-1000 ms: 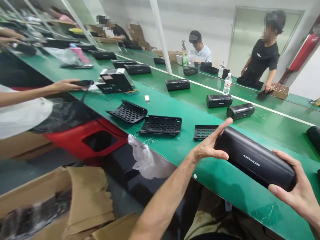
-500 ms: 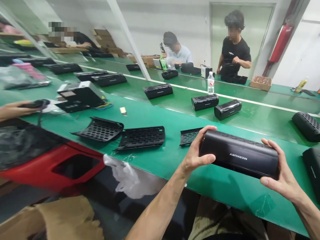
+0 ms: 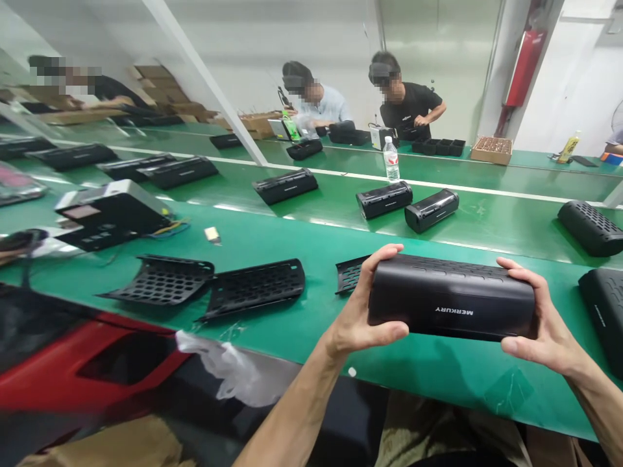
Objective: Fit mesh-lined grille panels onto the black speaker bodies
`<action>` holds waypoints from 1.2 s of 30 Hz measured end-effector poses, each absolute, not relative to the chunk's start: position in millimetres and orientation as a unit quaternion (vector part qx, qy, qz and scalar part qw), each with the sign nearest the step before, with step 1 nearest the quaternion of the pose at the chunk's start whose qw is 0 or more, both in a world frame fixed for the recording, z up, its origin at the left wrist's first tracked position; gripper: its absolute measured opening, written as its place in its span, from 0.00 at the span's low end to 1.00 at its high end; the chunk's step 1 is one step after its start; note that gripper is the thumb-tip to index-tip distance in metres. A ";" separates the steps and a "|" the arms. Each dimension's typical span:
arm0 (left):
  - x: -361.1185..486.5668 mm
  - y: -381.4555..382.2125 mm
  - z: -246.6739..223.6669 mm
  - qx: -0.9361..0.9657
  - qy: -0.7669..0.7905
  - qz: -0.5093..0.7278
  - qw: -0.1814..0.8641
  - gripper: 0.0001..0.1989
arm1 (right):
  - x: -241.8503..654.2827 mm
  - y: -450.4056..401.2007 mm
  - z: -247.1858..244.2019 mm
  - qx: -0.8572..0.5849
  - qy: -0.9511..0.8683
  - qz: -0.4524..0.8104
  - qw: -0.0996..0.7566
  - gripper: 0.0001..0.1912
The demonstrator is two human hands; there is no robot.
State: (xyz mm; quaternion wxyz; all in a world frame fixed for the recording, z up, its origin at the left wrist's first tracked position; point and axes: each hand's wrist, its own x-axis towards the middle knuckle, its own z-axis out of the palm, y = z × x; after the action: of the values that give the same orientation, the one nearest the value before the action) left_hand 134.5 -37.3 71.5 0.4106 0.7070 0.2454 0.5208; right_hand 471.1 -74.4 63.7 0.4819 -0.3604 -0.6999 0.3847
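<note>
Between my two hands is a black speaker [image 3: 452, 298] with rounded edges, raised above the green bench, its white MERKURY lettering upside down to me. My left hand [image 3: 367, 311] grips its left end, thumb along the front and fingers over the top. On the right end, my right hand [image 3: 540, 318] is closed the same way. Behind my left hand a perforated black grille [image 3: 346, 275] is partly hidden. Farther left lie two more curved grilles, one perforated cover [image 3: 165, 282] and a second perforated cover [image 3: 260, 285], their ends nearly meeting.
Several black speakers, one of them a near unit [image 3: 431, 211], stand along the green belt [image 3: 511, 220]. A water bottle [image 3: 390, 159] is beyond. Left are a boxy device [image 3: 117, 214] with wires and a plastic bag [image 3: 228, 370] at the bench edge. Co-workers sit or lean across the line.
My view has shifted, and the speaker now sits more level, still in both hands. The co-worker in black at the far side has bent down from standing.
</note>
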 end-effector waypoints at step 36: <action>135.7 -56.8 97.4 0.720 0.282 0.519 0.364 0.51 | 471.2 -74.9 75.6 -0.308 -0.733 0.327 0.511 0.39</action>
State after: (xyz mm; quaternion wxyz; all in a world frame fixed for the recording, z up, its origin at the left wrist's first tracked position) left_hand 135.7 -56.8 97.4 0.3644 0.7199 0.2822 0.5190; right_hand 471.2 -74.9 75.6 0.5109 -0.3077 -0.7332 0.3268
